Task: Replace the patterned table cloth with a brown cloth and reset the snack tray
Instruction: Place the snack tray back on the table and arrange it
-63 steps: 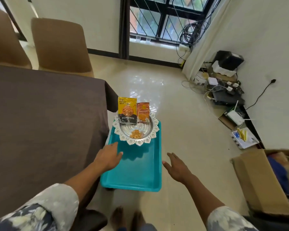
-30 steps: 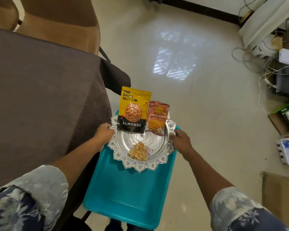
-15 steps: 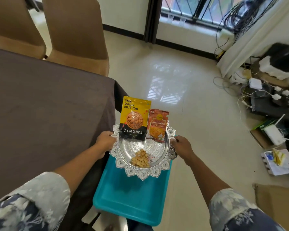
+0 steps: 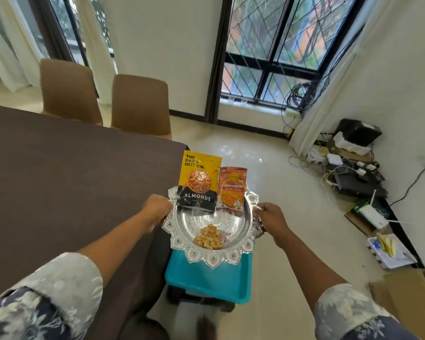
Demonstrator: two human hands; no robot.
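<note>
A person's left hand [image 4: 157, 207] and right hand [image 4: 272, 216] grip opposite sides of a silver tray [image 4: 214, 260], fingers curled at its rim and the backs of both hands turned up. The bare forearms reach forward from the lower corners of the view and converge toward the middle. Pale floral-print sleeves [image 4: 47, 295] cover both arms down to about the elbow.
</note>
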